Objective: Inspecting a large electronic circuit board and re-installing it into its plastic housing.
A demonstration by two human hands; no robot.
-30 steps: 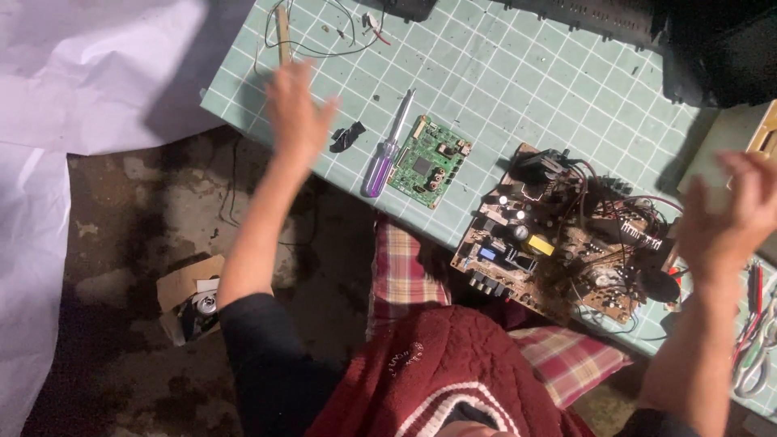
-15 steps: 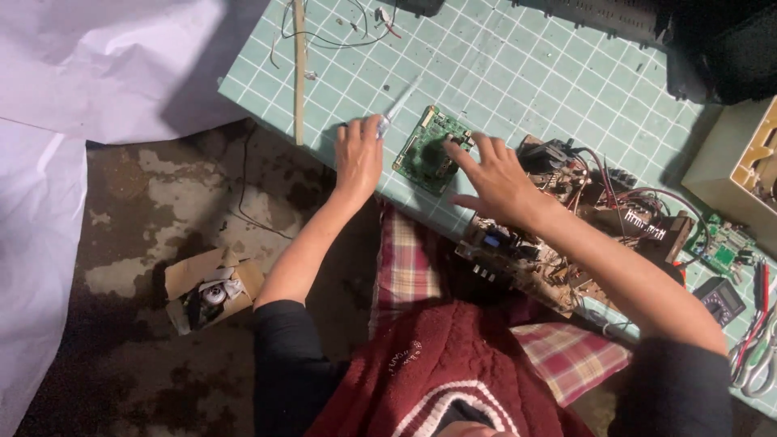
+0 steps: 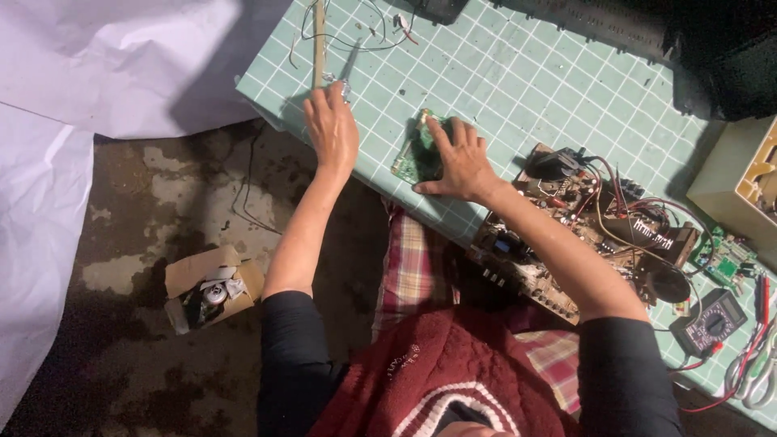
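Left hand (image 3: pixel 332 129) is clenched around a small silvery tool (image 3: pixel 345 87) near the green gridded cutting mat's (image 3: pixel 518 81) left edge; right hand (image 3: pixel 457 158) presses flat, fingers spread, on the small green circuit board (image 3: pixel 411 158).

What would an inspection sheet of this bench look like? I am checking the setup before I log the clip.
Surface: green grid mat, scuffed, covering the table.
Job's things: small green circuit board under the right hand; screwdriver, mostly hidden, at the left hand.
Clutter: large circuit board overhanging the near edge; multimeter; wooden stick; beige box.
Grippers: right hand flat on the small board; left hand closed over the screwdriver.
Cables: loose wires at the far edge; red leads at right.
Surroundings: stained floor, cardboard box, white sheet.
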